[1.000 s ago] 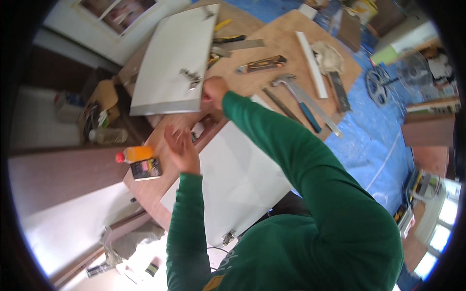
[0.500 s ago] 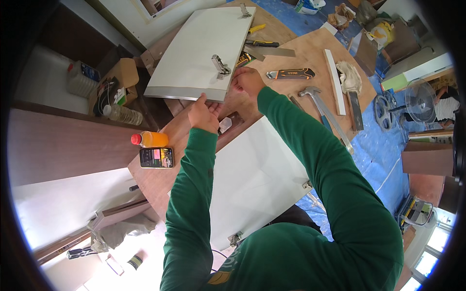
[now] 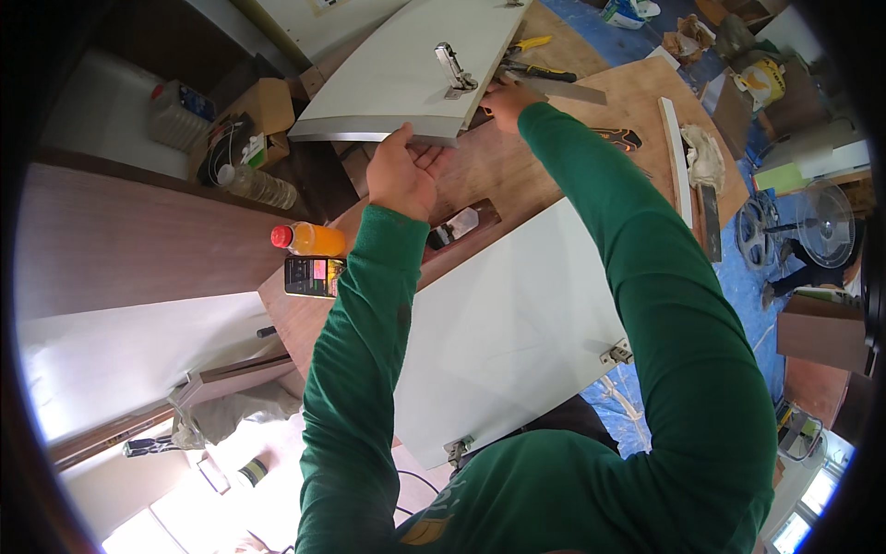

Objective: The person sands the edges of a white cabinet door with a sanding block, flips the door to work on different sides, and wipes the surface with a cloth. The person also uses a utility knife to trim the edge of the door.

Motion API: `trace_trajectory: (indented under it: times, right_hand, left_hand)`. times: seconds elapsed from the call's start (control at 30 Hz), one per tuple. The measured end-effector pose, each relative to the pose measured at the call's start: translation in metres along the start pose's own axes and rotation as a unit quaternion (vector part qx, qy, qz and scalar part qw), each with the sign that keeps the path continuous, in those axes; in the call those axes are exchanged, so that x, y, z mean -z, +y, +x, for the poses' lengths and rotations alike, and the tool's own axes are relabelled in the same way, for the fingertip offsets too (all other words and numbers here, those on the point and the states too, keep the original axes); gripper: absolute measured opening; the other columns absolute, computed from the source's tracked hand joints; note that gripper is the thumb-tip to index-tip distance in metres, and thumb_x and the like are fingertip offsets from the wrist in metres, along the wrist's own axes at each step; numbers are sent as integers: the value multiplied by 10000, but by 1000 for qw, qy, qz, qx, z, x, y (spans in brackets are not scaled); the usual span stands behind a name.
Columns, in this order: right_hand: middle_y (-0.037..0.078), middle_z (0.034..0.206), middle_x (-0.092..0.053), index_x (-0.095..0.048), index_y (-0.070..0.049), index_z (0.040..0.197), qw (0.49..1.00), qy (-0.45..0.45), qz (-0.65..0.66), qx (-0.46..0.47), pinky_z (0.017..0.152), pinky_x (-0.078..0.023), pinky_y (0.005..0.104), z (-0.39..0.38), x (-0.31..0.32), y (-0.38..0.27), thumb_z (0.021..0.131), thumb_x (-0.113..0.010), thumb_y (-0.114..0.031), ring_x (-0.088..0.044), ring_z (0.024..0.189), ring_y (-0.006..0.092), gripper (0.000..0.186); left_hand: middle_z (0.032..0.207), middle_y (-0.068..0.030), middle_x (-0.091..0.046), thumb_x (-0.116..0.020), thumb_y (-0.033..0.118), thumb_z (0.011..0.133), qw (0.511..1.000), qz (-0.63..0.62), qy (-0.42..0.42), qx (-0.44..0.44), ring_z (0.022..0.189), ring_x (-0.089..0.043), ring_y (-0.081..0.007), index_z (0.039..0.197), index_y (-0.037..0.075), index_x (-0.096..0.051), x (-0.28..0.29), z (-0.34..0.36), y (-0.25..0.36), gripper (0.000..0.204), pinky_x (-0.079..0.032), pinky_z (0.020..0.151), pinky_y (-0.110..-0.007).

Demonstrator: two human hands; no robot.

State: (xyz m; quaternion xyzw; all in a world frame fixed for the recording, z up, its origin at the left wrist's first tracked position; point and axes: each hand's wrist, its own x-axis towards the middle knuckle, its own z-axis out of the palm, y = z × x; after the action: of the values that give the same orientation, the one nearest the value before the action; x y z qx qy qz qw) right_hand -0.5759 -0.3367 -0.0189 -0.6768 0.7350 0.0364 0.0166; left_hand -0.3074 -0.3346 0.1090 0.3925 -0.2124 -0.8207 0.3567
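left hand [image 3: 401, 175] curled under near edge of flat white cabinet door panel [image 3: 388, 78], propping it | right hand [image 3: 506, 92] pinching its right edge, steadying | metal hinge [image 3: 450, 66] just beyond fingers | orange-juice bottle [image 3: 309, 240] nearer wrist

Cabinet door [image 3: 406, 74]: plain pale grey-white, silver metal hinge [image 3: 449, 66] on its face. Second panel [image 3: 508, 332] lying below: flat white, unpatterned. Table [image 3: 517, 166]: reddish-brown wood, faint grain. Both sleeves [image 3: 369, 351]: solid dark green. Bottle [image 3: 309, 239]: orange contents, red cap. Pliers [image 3: 528, 43]: yellow handles. Floor sheet [image 3: 738, 277]: bright blue. Cardboard box [image 3: 263, 102]: tan. Rag [image 3: 706, 152]: off-white.
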Motion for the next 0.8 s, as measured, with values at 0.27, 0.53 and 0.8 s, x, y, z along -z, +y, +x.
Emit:
trace_trajectory:
  times: [0.27,0.53,0.8]
  right_hand:
    - [92,1195,-579,-639,-103,1156,990,124,61,26,923,-501,517,-109,29,32,856,-636,-55,-628,1067,362,303]
    - [163,1186,-618,-606,-72,1239,991,69,84,-73,862,-531,523,-250,44,91,818,-683,-2,-665,983,403,434]
    - [186,1270,-646,-693,-67,1109,973,69,172,-139,810,-554,513,-277,24,91,856,-619,-98,-678,990,411,265]
  left_hand:
    - [1273,-225,-554,-587,236,1008,1000,-8,14,17,1226,-575,-395,1334,-62,-457,29,8,-4,461,-502,1063,-556]
    - [1396,-237,-471,-583,268,1010,998,-1,37,59,1350,-472,-403,1376,-31,-420,60,22,-22,500,-420,1140,-576]
    - [1462,-203,-434,-676,292,949,997,32,-61,23,1397,-423,-408,1448,21,-393,115,62,-59,635,-381,1160,-613]
